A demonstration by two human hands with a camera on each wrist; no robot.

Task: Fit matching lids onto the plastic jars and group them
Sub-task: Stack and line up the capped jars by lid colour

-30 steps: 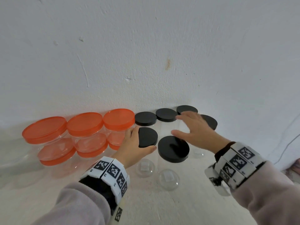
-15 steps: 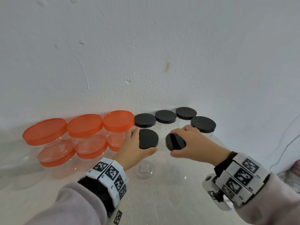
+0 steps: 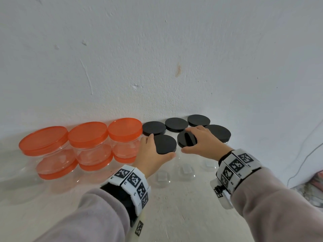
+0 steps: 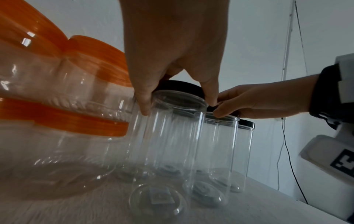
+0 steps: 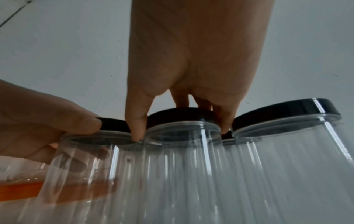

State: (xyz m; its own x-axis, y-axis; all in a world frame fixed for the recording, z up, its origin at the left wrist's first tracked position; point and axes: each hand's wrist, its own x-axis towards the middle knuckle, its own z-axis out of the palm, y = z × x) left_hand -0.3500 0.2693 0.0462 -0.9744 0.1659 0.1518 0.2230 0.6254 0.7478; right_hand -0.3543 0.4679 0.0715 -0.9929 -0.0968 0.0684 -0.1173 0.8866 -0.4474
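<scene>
Almost all the work looks done. On the white bench [image 3: 174, 215], at about 9 o'clock from the hands, the orange-lid jars [image 3: 87, 137] stand in a bunch by the wall [image 3: 157, 49]. They are stacked two high, and every one that shows has its orange lid on.

At 12 o'clock and 1 o'clock from the hands sit four tall clear jars with black lids [image 3: 176, 124] already on top. They stand close together at the back.

Two jars are in front of those. The left hand [image 3: 150, 154] has its thumb and fingers curled round the edge of the left black lid [image 3: 165, 144], which sits on top of the left tall jar [image 4: 172, 136]. The right hand [image 3: 204, 144] has its fingers curled round the right black lid [image 3: 187, 141], which sits on the right tall jar [image 5: 182, 166] just beside it, at about 3 o'clock from the left one. The two front jars are very close, and the thumbs nearly meet between them.

I think both hands are twisting or pressing these last two lids tight. I cannot tell if the lids are fully tight yet.

What is left seems small: finish these two lids, then maybe nudge the two front jars back against the other black-lid jars. No loose lids and no open jars show anywhere.
</scene>
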